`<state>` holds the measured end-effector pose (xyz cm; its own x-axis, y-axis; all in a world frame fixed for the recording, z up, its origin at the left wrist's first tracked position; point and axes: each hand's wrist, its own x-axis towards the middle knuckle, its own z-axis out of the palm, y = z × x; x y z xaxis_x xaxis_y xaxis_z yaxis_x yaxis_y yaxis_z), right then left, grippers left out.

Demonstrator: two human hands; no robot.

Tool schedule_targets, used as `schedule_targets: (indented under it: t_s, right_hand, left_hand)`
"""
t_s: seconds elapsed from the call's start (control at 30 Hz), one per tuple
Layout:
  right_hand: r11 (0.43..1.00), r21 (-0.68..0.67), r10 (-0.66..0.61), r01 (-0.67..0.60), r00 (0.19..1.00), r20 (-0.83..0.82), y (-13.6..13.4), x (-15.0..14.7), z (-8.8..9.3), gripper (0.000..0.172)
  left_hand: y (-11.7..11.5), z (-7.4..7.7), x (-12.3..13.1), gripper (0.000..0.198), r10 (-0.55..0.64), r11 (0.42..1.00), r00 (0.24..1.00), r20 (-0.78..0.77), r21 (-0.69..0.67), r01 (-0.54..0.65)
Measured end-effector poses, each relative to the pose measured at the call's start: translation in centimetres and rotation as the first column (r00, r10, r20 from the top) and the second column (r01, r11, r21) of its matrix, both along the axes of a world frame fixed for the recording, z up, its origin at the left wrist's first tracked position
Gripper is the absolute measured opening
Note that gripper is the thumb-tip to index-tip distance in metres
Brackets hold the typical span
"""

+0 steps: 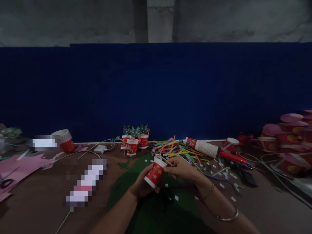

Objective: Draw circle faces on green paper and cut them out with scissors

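Near the middle of the table, my left hand (pixel 142 182) is wrapped round a red paper cup (pixel 155 174) with gold star prints and white bands, tilted to the right. At its upper rim, my right hand (pixel 182 169) is closed in a pinch on a thin tan stick (pixel 167 161); whether it touches the cup wall I cannot tell. Just behind lies a loose heap of coloured pipe cleaners (pixel 176 149). Decorated red cups (pixel 132 148) with green animal-shaped cutouts stand together behind my left hand.
A green cloth (pixel 126 191) lies under my hands, with white scraps around. Stacked paper cups (pixel 203 147) lie on their side at the back. To the right are a red-handled tool (pixel 232 157) and piled red cups (pixel 289 141); to the left, pink sheets (pixel 26 167) and scissors (pixel 6 183).
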<state>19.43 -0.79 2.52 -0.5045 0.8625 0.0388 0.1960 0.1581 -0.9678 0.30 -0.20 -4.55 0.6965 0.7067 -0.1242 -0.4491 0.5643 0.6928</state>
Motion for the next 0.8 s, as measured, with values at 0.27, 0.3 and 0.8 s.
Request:
schedule_targets:
  t_s: [0.27,0.3,0.8]
  right_hand:
    - [0.999,-0.005,0.040,-0.040,0.999,0.006,0.09,0.46,-0.09,0.024]
    - [0.999,-0.003,0.048,-0.048,0.999,0.004,0.12,0.52,-0.13,0.024]
    - [1.000,0.010,0.002,-0.002,1.000,0.021,0.03,-0.06,-0.36,0.018]
  left_hand:
    - [0.10,-0.11,0.06,0.047,-0.047,0.999,0.998,0.042,-0.023,0.048]
    - [0.08,-0.08,0.07,0.047,-0.050,0.998,0.998,0.041,-0.023,0.051]
    - [0.04,-0.05,0.06,0.049,-0.004,1.000,0.999,-0.050,0.025,0.006]
